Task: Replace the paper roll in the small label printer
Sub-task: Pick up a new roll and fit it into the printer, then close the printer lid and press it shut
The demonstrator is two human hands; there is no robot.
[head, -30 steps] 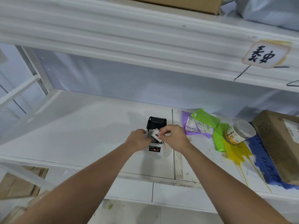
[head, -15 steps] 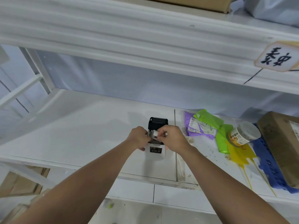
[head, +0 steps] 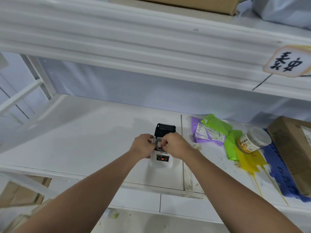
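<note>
A small white label printer stands on the white shelf, its black lid flipped up at the back and a red light lit on its front. A white paper roll sits low in the open compartment, pinched between both hands. My left hand grips the printer's left side with fingers on the roll. My right hand holds the roll from the right, fingers curled over it. Most of the roll is hidden by my fingers.
Right of the printer lie purple and green mailer bags, a clear jar with a printed label on its side, a yellow bag, a blue sheet and a cardboard box. An upper shelf overhangs closely.
The paper roll went from being held above the printer down into the open compartment. Both hands closed in around it, and the camera view shifted slightly.
</note>
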